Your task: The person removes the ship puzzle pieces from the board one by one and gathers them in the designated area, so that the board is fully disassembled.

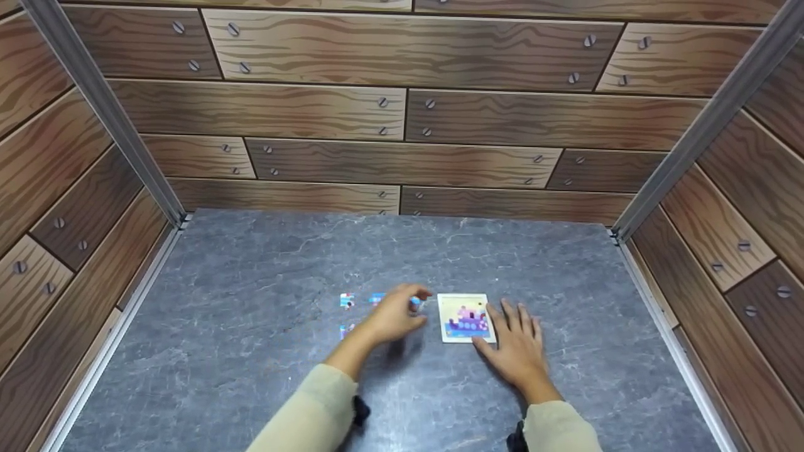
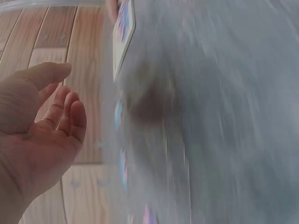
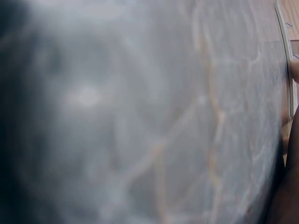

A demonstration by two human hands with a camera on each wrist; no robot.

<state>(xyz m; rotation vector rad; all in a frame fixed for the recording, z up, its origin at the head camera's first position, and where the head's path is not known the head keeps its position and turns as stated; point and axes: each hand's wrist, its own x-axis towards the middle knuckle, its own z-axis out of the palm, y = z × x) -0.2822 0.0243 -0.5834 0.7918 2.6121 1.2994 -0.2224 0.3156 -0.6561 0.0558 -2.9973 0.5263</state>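
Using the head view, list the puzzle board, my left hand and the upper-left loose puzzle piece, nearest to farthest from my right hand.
From your right hand:
1. Puzzle board, just to its left
2. Left hand, left of the board
3. Upper-left loose puzzle piece, left of the left hand

Tabletop (image 1: pixel 264 263): grey marbled, pale veins, glossy glare at near edge of head view.
Back wall (image 1: pixel 352 50): brown wood-plank pattern, slotted screw heads (image 1: pixel 233 29) at plank ends.
Side walls (image 1: pixel 38 182): same planks, left and right.
Posts (image 1: pixel 112 113): grey metal, both rear corners, leaning outward in view.
Rails (image 1: pixel 672 345): pale metal, along both tabletop sides.
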